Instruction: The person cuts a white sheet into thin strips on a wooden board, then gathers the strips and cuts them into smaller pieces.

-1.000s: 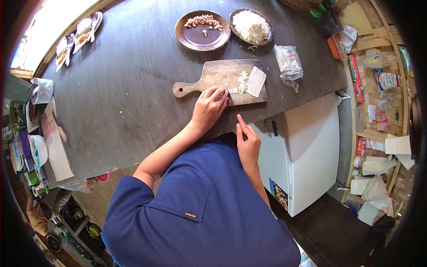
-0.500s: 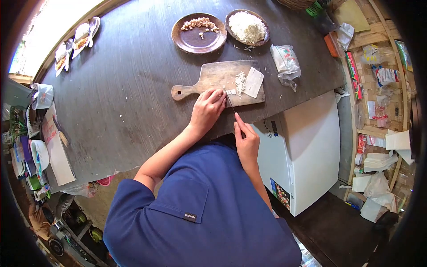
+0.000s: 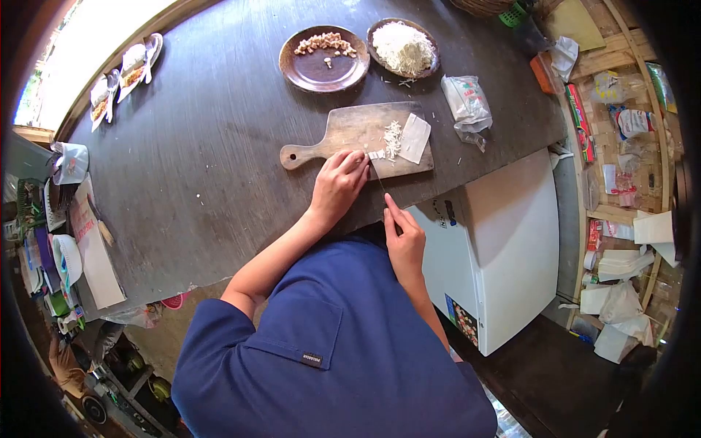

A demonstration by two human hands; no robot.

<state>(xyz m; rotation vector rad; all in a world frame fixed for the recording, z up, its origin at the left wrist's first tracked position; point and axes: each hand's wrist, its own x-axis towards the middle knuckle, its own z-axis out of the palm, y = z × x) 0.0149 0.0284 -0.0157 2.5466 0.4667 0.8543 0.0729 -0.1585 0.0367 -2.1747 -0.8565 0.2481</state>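
A wooden cutting board (image 3: 347,128) with a handle lies near the table's edge. My left hand (image 3: 338,187) is curled over its front part, fingertips pressed on a small white piece (image 3: 376,155) that shows beside them. My right hand (image 3: 405,237) grips a thin knife (image 3: 379,179) by its handle, the blade reaching up to the board close to my left fingertips. Thin white shreds (image 3: 393,140) lie in a pile on the board. Against them rests a flat white slab (image 3: 415,138). The knife's handle is mostly hidden in my fingers.
Beyond the board stand a brown plate (image 3: 321,78) with diced brown pieces and another plate heaped with white shreds (image 3: 401,49). A plastic-wrapped packet (image 3: 466,101) lies to the right. A white refrigerator (image 3: 504,248) stands below the table edge. Two small servings with spoons (image 3: 139,62) sit far left.
The knife's blade has shifted slightly toward me, with my right hand a little lower. My left hand stays on the white piece. The whole view has shifted slightly.
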